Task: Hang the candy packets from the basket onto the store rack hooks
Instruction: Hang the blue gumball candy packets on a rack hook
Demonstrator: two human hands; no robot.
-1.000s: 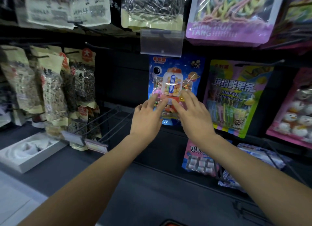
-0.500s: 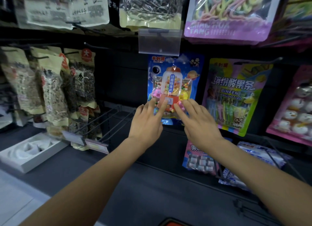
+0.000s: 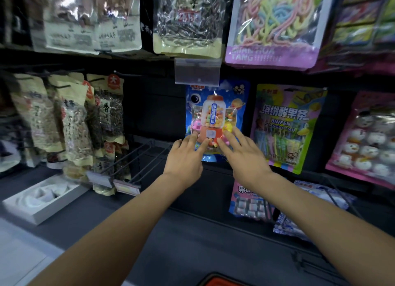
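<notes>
Both grips lie open on the lower part of the blue gumball packet (image 3: pixel 215 106), fingers straight. The left grip (image 3: pixel 186 157) touches its bottom left corner and the right grip (image 3: pixel 243 155) its bottom right. The packet hangs upright against the dark rack, straight ahead of and above the fingertips; its top edge sits behind a clear tag holder (image 3: pixel 197 72), so its hook is hidden. Just left of the left grip jut bare wire hooks (image 3: pixel 136 157), with seed packets (image 3: pixel 72 123) farther left. Right of the right grip hangs a green and yellow packet (image 3: pixel 286 125). Below the forearms, a red basket rim (image 3: pixel 222 280) shows
</notes>
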